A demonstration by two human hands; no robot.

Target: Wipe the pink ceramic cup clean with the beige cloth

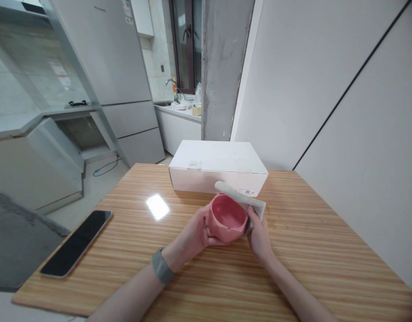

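A pink bowl-like dish (227, 217), notched along its rim, is held above the table and tilted so that its hollow inside faces me. My left hand (199, 228) grips it from the left and below, fingers wrapped round its side. On the other side, my right hand (259, 230) is closed on a light grey cloth (241, 195). The cloth lies against the dish's right side, with its folded upper end reaching over the far rim. Part of the cloth is hidden behind the dish and my right fingers.
Just beyond my hands, a white cardboard box (217, 158) stands on the wood-grain table (313, 250). A dark-screened phone (77, 243) lies near the table's left edge. A white wall (353, 134) runs along the right side. Behind are a fridge (101, 58) and a sink counter.
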